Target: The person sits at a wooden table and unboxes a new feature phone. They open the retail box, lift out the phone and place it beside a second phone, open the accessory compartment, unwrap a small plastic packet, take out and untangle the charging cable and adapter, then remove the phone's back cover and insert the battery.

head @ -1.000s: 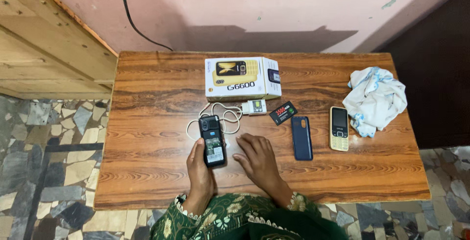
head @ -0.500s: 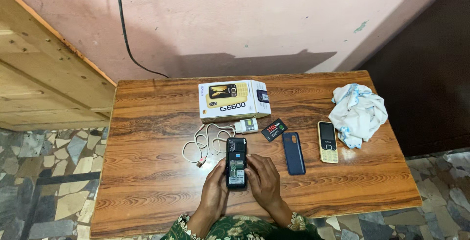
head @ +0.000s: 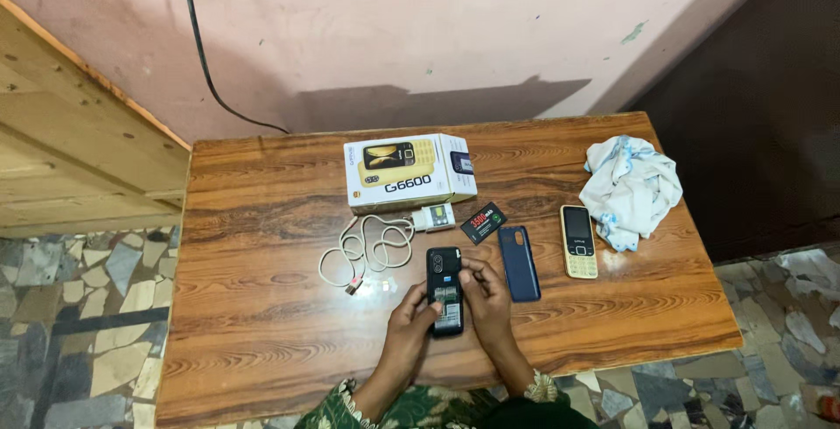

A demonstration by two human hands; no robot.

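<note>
- Currently, two hands, left hand [head: 409, 317] and right hand [head: 486, 299], are clamped together on one black phone [head: 444, 291], back open, at the near-centre of the wooden surface [head: 262, 306].
- One blue back cover [head: 519, 263] lies just right.
- One gold phone [head: 578, 241], one battery [head: 483, 222], one box [head: 409, 171], one charger cable [head: 367, 249], one cloth [head: 632, 188].

Soft, even light falls from the front; the box [head: 409, 172] casts a broad shadow behind onto the wall [head: 455, 35]; focus stays sharp.

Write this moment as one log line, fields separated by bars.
left hand: holds black open-backed phone | right hand: on phone | dark blue back cover: on table
</note>
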